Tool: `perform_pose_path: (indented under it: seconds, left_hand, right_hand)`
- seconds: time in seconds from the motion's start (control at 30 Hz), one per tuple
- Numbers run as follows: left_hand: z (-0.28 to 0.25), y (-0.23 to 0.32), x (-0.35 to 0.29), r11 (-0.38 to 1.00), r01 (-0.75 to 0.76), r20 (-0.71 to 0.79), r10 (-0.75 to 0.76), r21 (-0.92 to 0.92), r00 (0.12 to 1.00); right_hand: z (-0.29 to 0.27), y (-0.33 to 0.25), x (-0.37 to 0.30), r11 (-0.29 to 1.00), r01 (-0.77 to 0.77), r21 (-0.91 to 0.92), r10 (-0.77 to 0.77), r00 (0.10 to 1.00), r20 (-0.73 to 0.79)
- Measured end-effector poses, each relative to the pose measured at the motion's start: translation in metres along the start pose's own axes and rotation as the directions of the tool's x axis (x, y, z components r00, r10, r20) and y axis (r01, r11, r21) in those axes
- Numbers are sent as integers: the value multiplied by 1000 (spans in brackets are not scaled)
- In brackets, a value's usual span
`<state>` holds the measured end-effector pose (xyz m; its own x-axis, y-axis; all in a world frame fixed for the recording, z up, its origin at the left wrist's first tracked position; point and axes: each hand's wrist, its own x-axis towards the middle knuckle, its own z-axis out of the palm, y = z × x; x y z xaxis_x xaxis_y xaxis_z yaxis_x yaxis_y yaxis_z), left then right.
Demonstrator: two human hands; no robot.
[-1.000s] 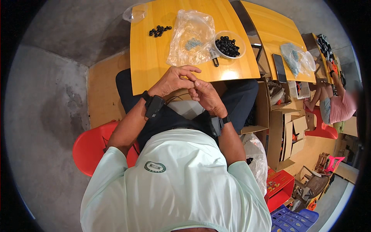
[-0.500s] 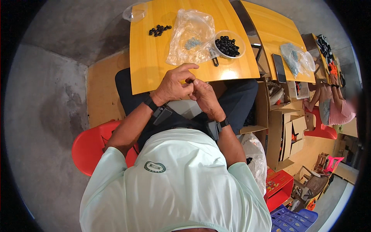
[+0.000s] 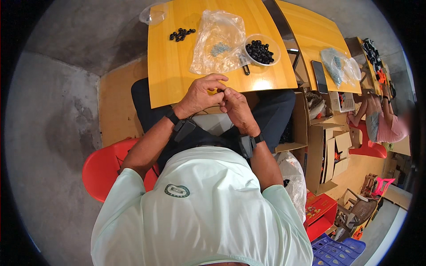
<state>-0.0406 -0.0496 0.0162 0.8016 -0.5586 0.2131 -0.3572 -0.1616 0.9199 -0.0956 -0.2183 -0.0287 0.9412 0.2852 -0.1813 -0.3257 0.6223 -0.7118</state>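
In front of my lap, at the table's near edge, my left hand [image 3: 198, 95] and my right hand [image 3: 238, 110] meet at the fingertips. Both are closed in a pinch around a small dark piece, mostly hidden by the fingers. Beyond them on the yellow table [image 3: 175, 66] lies a clear plastic bag [image 3: 206, 55] with a heap of small silvery parts [image 3: 220, 48] on it. To its right, a clear round bowl [image 3: 276, 56] holds several black round pieces [image 3: 258, 52]. More black pieces [image 3: 182, 34] sit loose left of the bag.
A small black tool [image 3: 246, 69] lies beside the bowl. An empty clear tub [image 3: 153, 17] stands at the far left corner. On the second table are a phone [image 3: 319, 76] and a bag of parts [image 3: 335, 66]. Cardboard boxes [image 3: 328, 155] stand right; another person [image 3: 388, 119] sits beyond.
My fingertips have shifted slightly, the right hand's thumb and finger closing over the dark piece, which shows less now. The things on the table stay put.
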Motion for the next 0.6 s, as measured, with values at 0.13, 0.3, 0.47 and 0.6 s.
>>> perform_pose_path:
  seconds: [0.13,0.3,0.47,0.6]
  left_hand:
    - [4,0,-3,980,149,-9,-151,-130,988]
    - [7,1,-5,698,408,222,-346,-588,912]
    - [12,5,15,826,342,14,-376,-449,927]
    - [12,16,21,921,360,-58,-372,-145,927]
  right_hand:
    - [12,-4,2,1000,5,9,-4,999,-41]
    - [13,-12,12,996,47,73,-55,992,113]
    - [17,-12,19,997,39,72,-49,989,141]
    - [18,-10,21,997,74,11,-75,995,59]
